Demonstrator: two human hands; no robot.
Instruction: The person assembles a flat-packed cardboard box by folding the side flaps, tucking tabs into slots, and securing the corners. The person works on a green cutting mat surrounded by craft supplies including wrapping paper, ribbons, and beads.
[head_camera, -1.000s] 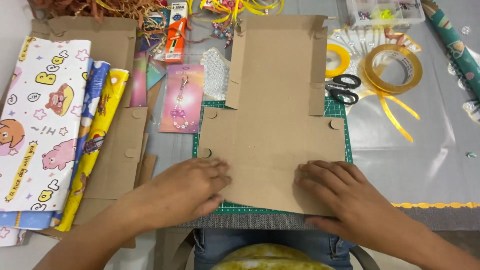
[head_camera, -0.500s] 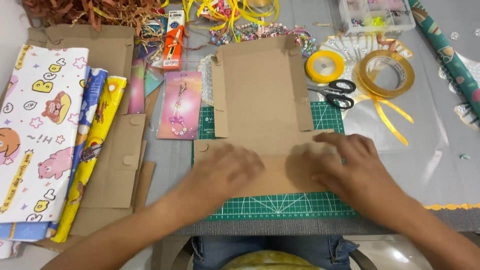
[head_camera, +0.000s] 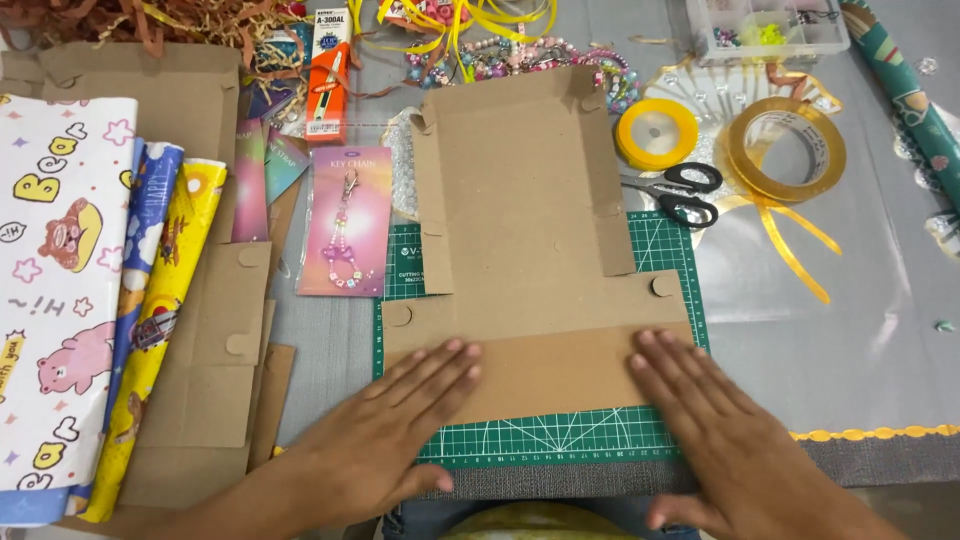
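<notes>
Fingers: both hands flat, fingers spread & extended, gripping nothing, pressing down on folded flap.
L hand (head_camera: 385, 430): palm down, fingertips on lower-left of cardboard box blank (head_camera: 530, 250).
R hand (head_camera: 715, 425): palm down, fingertips on lower-right edge of same flap.
Cardboard: lies flat on green cutting mat (head_camera: 560, 440), centre of table; side flaps look slightly raised, hard to tell.
Nearby: black scissors (head_camera: 685, 195) & yellow ribbon roll (head_camera: 655, 132) to right; pink keychain card (head_camera: 345, 222) just left; wrapping paper rolls (head_camera: 90, 290) far left.
</notes>
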